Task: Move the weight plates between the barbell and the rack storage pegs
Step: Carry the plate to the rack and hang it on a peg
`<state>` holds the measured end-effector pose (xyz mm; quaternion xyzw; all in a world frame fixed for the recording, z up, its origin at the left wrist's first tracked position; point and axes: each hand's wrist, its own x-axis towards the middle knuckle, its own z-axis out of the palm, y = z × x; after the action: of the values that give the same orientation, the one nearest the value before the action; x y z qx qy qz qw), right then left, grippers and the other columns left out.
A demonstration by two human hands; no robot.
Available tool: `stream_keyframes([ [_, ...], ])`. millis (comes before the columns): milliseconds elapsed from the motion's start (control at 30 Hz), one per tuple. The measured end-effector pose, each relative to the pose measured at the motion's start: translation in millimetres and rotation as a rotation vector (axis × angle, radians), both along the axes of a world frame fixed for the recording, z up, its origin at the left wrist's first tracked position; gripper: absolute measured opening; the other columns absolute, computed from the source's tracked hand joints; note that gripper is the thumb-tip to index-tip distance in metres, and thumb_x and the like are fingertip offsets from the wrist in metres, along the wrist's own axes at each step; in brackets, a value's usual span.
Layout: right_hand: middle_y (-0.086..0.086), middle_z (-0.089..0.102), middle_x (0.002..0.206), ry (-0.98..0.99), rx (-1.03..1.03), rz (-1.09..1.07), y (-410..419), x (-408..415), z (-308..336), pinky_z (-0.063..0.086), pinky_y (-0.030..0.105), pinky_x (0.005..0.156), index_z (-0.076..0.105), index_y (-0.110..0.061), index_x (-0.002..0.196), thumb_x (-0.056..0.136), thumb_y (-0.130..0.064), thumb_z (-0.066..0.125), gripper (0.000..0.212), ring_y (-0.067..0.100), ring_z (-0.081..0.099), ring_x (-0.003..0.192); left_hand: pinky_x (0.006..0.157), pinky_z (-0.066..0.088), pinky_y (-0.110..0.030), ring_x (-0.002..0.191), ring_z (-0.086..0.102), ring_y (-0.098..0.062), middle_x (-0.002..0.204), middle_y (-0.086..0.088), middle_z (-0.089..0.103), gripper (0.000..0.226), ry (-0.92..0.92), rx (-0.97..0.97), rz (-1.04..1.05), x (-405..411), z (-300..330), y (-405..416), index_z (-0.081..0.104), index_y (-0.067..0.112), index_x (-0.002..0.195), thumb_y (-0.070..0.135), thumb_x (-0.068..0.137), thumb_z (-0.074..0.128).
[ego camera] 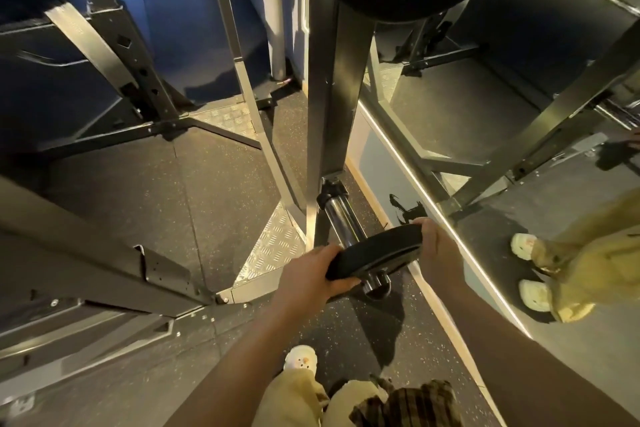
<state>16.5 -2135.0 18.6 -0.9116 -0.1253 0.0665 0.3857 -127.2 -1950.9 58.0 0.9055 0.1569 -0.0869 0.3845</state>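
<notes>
I hold the round black rubber weight plate [375,251] by its rim, left hand [313,276] and right hand [437,246] curled around it, on the outer end of the chrome steel storage peg [343,218], so I judge this transfer only half done.

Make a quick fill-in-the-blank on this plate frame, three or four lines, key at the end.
1. The black weight plate is held by ____ hands.
2. The plate sits on a chrome storage peg, near its ____ end.
3. The left hand grips the plate's left edge; the right hand grips its ____ edge.
4. The peg sticks out from the rack ____.

Missing words: two; outer; right; upright
</notes>
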Motion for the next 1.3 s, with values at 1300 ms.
stream_keyframes([
  [1300, -0.014, 0.037, 0.053, -0.573, -0.256, 0.401, 72.8, -28.0, 38.8, 0.028, 0.022, 0.056, 0.05, -0.023, 0.059, 0.095, -0.039, 0.039, 0.041, 0.004, 0.036, 0.047, 0.071, 0.045, -0.018, 0.087, 0.059, -0.007, 0.1, 0.012, 0.066, 0.049, -0.03, 0.029, 0.125, -4.5, -10.0, 20.3, 0.059, 0.029, 0.111, 0.051, 0.071, 0.078],
])
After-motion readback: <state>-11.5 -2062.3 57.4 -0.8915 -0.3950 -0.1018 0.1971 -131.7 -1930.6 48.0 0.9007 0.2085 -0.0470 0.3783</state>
